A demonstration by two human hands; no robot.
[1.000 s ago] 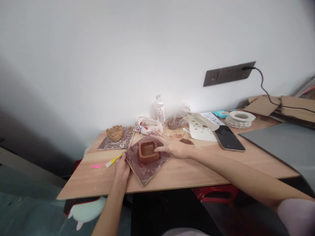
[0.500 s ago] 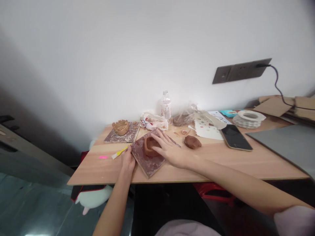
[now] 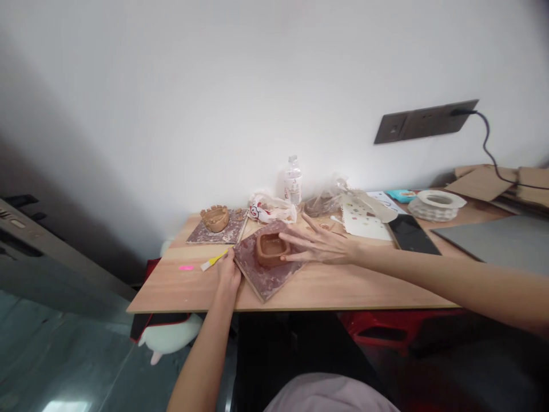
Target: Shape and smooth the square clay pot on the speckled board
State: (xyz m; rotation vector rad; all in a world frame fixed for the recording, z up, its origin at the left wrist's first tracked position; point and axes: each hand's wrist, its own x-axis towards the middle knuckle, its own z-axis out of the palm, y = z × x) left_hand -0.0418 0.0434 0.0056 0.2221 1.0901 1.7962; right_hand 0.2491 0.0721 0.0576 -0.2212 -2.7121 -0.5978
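Note:
A square clay bowl with low walls point(image 3: 269, 262) sits on a brown, clay-smeared board point(image 3: 263, 286), which is turned cornerwise at the table's front. The board's left corner is gripped by my left hand point(image 3: 229, 274), thumb on top. Just beside that hand lies a yellow-handled brush point(image 3: 211, 261); whether the fingers touch it I cannot tell. My right hand point(image 3: 326, 246) is open, fingers spread, over the bowl's right side, its fingertips at or near the right wall. That hand hides the table behind it.
Behind, another clay bowl with a knobbly rim point(image 3: 215, 220) stands on a second board point(image 3: 195, 234). A plastic bottle point(image 3: 293, 186) and plastic bags point(image 3: 272, 209) line the wall. To the right are a phone point(image 3: 414, 234), a white ring-shaped pot point(image 3: 435, 206) and a laptop point(image 3: 484, 243).
My right hand has drawn back to the right with its fingers spreading, uncovering the bowl's inside. It now covers the clay lump. My left hand stays at the board's corner; the view has shifted slightly.

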